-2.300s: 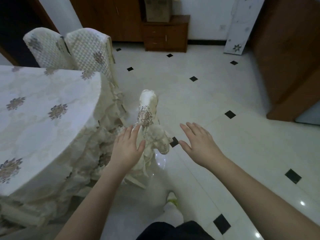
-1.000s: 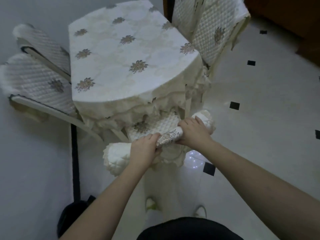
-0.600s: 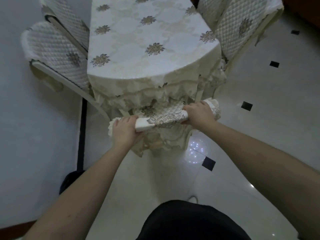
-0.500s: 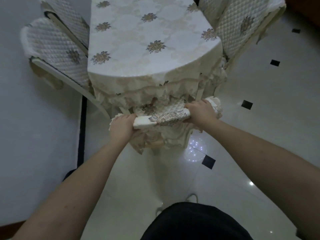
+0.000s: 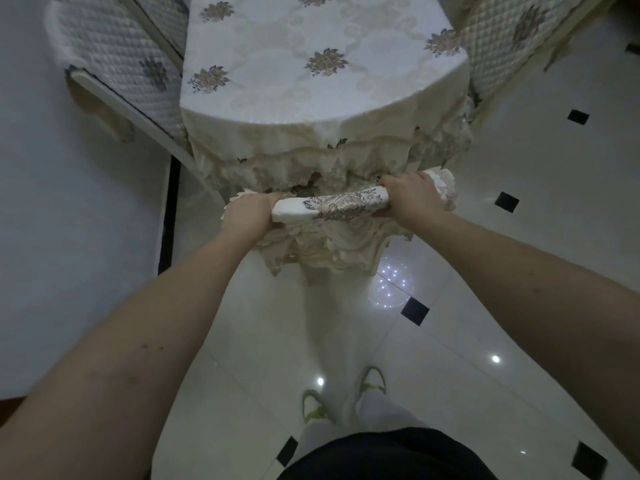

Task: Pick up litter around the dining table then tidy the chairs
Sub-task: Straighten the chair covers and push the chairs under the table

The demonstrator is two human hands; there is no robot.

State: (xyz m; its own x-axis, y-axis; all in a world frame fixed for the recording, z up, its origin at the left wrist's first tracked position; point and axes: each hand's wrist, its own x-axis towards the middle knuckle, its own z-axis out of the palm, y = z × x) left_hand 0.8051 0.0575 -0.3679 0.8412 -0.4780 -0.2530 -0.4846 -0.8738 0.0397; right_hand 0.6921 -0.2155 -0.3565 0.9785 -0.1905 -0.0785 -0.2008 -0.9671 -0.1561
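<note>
Head view, looking down. The left hand (image 5: pixel 247 213) grips the left end of the top rail of a covered chair (image 5: pixel 332 206), fingers curled over the rail. The right hand (image 5: pixel 410 199) grips the right end of the same rail, fingers likewise wrapped round it. The rail runs level between the two hands and bears a floral motif on its cream cover; the cover's frilled skirt hangs below toward the floor (image 5: pixel 450 341).

The chair stands at the near, rounded end of the surface (image 5: pixel 311 64), its back touching or just beside the hanging lace edge of the tablecloth; its seat is hidden under that cloth. The surface carries only the cream cloth with flower medallions.

A quilted chair (image 5: pixel 114 64) stands tilted along the surface's left side, next to a pale wall (image 5: pixel 52 202), with the back of another just behind it at the top edge. A further quilted chair (image 5: pixel 512 39) stands at the surface's right side.

The floor is glossy white tile with small black diamond insets and reflected ceiling lights. The person's feet, in pale shoes with yellow-green trim (image 5: pixel 372 381), stand on it near the bottom of the view.
</note>
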